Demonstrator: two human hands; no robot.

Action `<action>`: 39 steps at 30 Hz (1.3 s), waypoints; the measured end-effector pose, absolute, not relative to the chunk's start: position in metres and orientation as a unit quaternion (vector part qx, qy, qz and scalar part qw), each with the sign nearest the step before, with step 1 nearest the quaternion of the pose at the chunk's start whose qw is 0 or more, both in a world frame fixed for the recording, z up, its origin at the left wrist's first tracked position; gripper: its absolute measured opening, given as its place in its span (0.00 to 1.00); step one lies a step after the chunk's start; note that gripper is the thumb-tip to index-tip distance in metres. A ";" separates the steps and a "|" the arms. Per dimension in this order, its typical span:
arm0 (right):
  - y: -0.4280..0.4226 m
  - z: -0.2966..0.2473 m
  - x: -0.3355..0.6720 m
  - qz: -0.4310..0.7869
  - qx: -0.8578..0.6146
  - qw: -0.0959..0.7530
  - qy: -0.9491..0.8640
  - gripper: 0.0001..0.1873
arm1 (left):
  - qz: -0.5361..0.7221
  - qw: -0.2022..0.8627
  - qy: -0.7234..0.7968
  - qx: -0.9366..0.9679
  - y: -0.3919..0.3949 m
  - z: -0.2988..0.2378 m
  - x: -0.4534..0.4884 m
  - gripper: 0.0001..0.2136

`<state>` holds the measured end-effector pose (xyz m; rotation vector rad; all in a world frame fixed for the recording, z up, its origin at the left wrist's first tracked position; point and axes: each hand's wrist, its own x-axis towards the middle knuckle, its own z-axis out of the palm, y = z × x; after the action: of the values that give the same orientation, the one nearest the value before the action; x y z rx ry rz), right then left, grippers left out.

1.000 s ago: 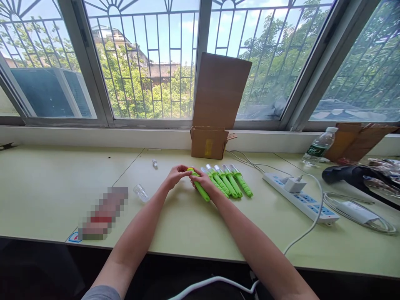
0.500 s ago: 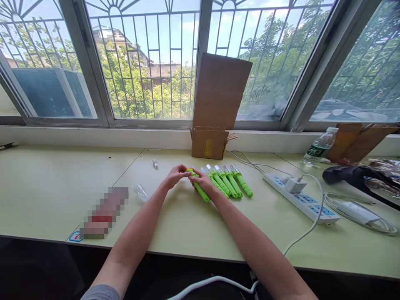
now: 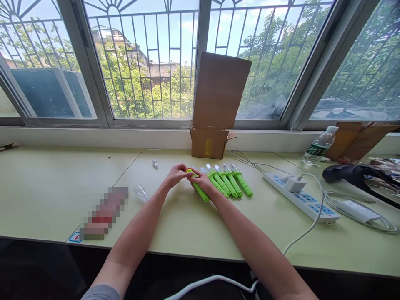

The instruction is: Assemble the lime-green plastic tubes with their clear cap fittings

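Near the middle of the table, my right hand [image 3: 201, 181] is wrapped round a green tube-shaped handle [image 3: 201, 193], whose lower end points toward me. My left hand [image 3: 176, 175] pinches the handle's upper end, where a bit of yellow shows; the fingers hide most of that end. Just right of my hands, several similar green handles [image 3: 231, 183] with clear tips lie side by side. A clear plastic cup-like piece [image 3: 141, 193] rests on its side to the left of my left forearm. Farther back lies a small white-and-clear piece [image 3: 155, 163].
A cardboard box [image 3: 207, 143] with a raised flap stands by the window sill. To the right are a power strip [image 3: 301, 199] with a plugged-in charger, a coiled cable with an adapter [image 3: 358, 210], a water bottle [image 3: 320, 146] and a black curved object [image 3: 353, 175].
Almost nothing differs. Both hands stay on the green handle in the same place, with only a very slight shift at its upper end.
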<state>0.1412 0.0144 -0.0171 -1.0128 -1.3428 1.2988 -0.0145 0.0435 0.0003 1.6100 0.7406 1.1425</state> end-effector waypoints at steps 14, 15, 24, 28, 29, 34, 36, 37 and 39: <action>0.012 -0.016 0.145 0.547 -0.397 0.528 -0.515 0.35 | 0.502 0.352 0.354 0.706 0.044 0.000 -0.008 0.19; 0.012 -0.016 0.145 0.548 -0.395 0.528 -0.514 0.36 | 0.501 0.353 0.352 0.707 0.044 0.000 -0.008 0.20; 0.016 -0.021 0.152 0.567 -0.367 0.531 -0.512 0.36 | 0.504 0.372 0.332 0.706 0.045 -0.004 -0.006 0.20; 0.016 -0.020 0.153 0.574 -0.358 0.533 -0.508 0.34 | 0.503 0.391 0.326 0.699 0.042 -0.002 -0.005 0.19; 0.016 -0.019 0.154 0.578 -0.355 0.532 -0.506 0.33 | 0.503 0.398 0.325 0.695 0.041 -0.002 -0.005 0.19; 0.014 -0.016 0.159 0.611 -0.327 0.515 -0.504 0.27 | 0.505 0.431 0.312 0.679 0.038 -0.001 -0.003 0.19; 0.011 -0.014 0.160 0.624 -0.316 0.503 -0.508 0.25 | 0.507 0.439 0.306 0.676 0.037 -0.002 -0.002 0.19; 0.010 -0.013 0.160 0.630 -0.311 0.497 -0.510 0.25 | 0.508 0.443 0.302 0.674 0.037 -0.002 -0.002 0.19; 0.007 -0.011 0.160 0.641 -0.298 0.490 -0.511 0.24 | 0.506 0.453 0.294 0.672 0.037 -0.002 -0.002 0.19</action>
<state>0.1604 0.0071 -0.0111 -0.7230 -1.2416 1.5562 -0.0018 0.0369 -0.0022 1.6602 0.7260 1.2487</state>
